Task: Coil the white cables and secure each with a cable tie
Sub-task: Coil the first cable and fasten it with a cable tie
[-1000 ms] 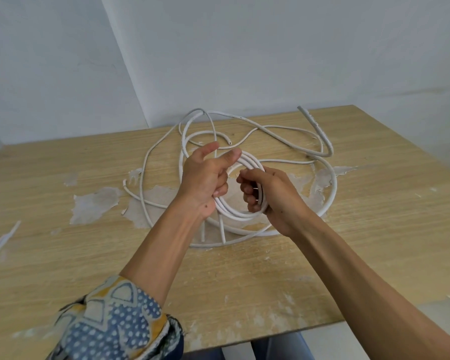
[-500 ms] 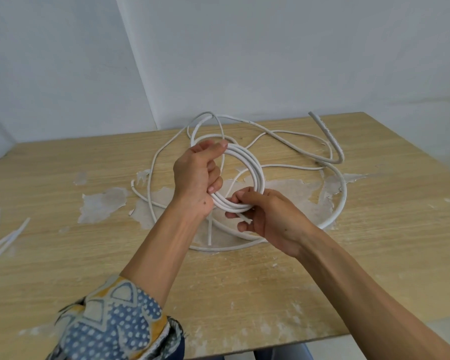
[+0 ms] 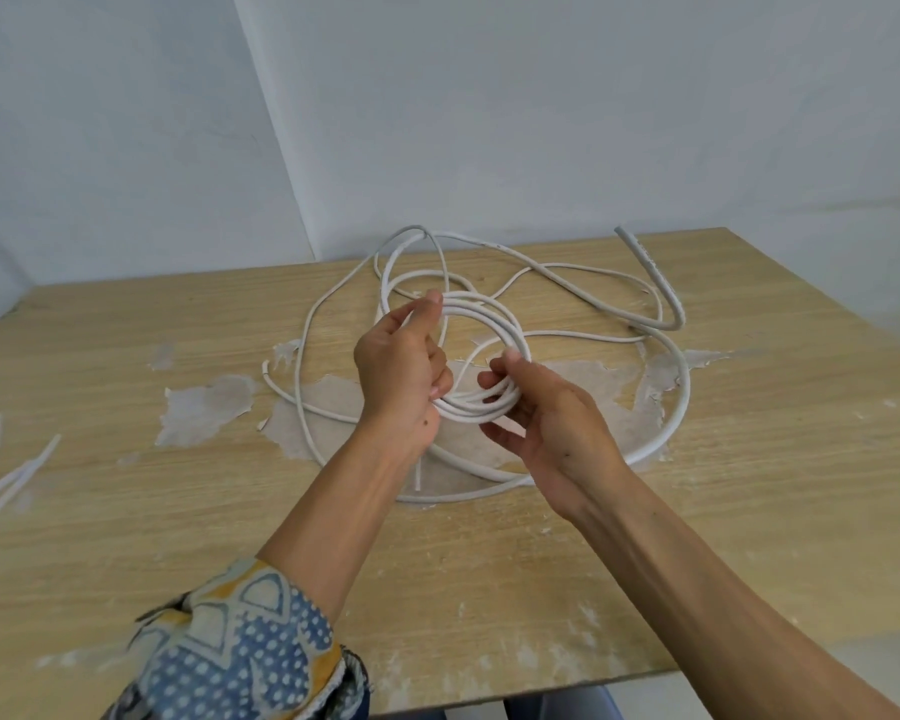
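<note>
Turned palm-inward since a second ago, the right grip curls round the small coil above the surface; left grip pinches its top. Most cable lies loose, untied.

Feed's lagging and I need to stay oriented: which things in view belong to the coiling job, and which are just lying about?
Job: coil in the grip of left hand and right hand; loose thin cable; thicker cable; white strips at left edge, maybe ties.
Just there: table; peeled patches; patterned sleeve.
</note>
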